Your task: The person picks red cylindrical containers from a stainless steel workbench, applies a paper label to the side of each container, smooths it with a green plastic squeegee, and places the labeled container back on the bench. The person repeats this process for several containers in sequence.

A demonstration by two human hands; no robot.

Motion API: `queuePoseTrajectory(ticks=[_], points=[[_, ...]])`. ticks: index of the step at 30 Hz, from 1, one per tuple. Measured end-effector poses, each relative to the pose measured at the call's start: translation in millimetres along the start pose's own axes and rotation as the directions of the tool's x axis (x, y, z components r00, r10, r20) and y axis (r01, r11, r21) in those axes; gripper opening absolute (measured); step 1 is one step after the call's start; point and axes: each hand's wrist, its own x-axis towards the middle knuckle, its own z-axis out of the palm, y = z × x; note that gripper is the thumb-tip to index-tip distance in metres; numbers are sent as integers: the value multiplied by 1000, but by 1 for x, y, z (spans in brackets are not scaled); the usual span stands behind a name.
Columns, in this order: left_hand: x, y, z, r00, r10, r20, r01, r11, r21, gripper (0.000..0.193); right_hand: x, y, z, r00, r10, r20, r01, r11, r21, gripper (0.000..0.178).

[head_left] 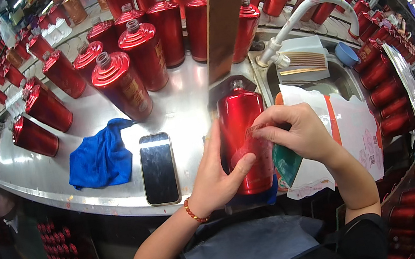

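Note:
A glossy red bottle (239, 109) with a clear glass neck is in front of me, its neck pointing away. My left hand (214, 180) grips its left side, the thumb lying across the lower front. At the bottle's right side, my right hand (299, 128) pinches a small thin translucent film (252, 132) with reddish marks between thumb and forefinger. The film is against or just over the bottle's face; I cannot tell which. Below my right hand, a flat green piece (287, 164) like a scraper rests by white sheets (349, 131) with red print.
A blue cloth (100, 156) and a black-screened phone (159, 168) lie on the metal table at left. Several red bottles (122, 86) stand behind them. A wooden post (217, 19) rises ahead. At right are a white faucet (302, 7), a sink (342, 73) and stacked red bottles (389, 95).

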Motion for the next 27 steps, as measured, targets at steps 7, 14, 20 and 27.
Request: queuePoseTrajectory(ticks=[7,14,20,27], points=[[-21,-7,-20,969,153,196,-199,950,242,143,-23,-1,-9,943,-300,-141,297,954,-40,16],[-27,5,-3,946,301,123,-303,682,666,107,-61,-12,-5,826,-431,-363,381,902,-204,10],[-22,23,-7,896,375,238,-407,477,779,118,-80,-12,-12,817,-435,-378,392,900,-189,8],[-28,35,-21,850,446,280,-471,405,784,121,-83,-16,-6,818,-445,-364,391,895,-216,8]])
